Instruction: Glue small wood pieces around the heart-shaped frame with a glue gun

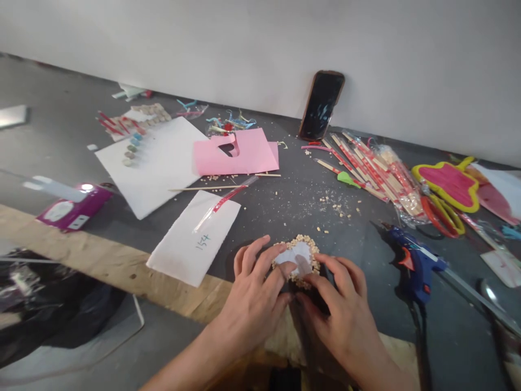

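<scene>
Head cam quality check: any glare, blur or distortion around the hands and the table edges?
Head view: the left hand and right hand on the heart-shaped piece are fairly sharp, casting soft shadows on the dark table; glare burns out the top of the purple box; left and right edges smear, blurring the glue gun; wide-angle bend tilts the wall line; the phone screen shows faint reflections.

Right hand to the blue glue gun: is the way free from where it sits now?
Probably yes. The right hand rests on the heart piece, and only bare table lies between it and the glue gun.
</scene>
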The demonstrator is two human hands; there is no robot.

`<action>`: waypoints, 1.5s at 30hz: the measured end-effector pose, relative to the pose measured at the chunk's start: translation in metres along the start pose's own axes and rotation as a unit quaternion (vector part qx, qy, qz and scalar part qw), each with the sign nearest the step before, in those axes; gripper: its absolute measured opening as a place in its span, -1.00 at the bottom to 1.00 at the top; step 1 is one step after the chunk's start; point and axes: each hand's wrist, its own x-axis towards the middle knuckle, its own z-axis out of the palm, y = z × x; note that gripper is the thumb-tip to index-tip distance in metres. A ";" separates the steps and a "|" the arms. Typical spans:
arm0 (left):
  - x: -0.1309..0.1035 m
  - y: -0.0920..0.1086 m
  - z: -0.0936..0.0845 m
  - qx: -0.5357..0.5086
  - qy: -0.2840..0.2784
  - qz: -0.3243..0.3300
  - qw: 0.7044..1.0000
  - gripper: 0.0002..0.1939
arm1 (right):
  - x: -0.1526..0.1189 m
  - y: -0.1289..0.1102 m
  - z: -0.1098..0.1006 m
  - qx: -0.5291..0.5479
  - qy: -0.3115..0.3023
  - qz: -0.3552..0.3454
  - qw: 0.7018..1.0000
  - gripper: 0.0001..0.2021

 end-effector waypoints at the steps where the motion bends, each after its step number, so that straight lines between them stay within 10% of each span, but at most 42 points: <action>1: 0.000 -0.001 0.001 -0.003 0.005 0.001 1.000 -0.67 | 0.001 0.000 0.001 -0.006 0.001 -0.001 1.000 -0.87; 14: -0.002 0.000 0.005 -0.037 0.089 0.021 0.995 -0.65 | 0.004 0.000 0.006 0.008 -0.010 -0.001 1.000 -0.92; 32: -0.005 0.000 0.003 -0.028 0.056 0.023 0.998 -0.64 | 0.003 -0.002 -0.015 0.081 0.065 -0.020 0.994 -0.87; 45: 0.007 0.013 0.000 -0.005 0.068 0.000 0.998 -0.75 | -0.027 0.051 -0.012 -0.038 0.064 0.033 0.997 -0.88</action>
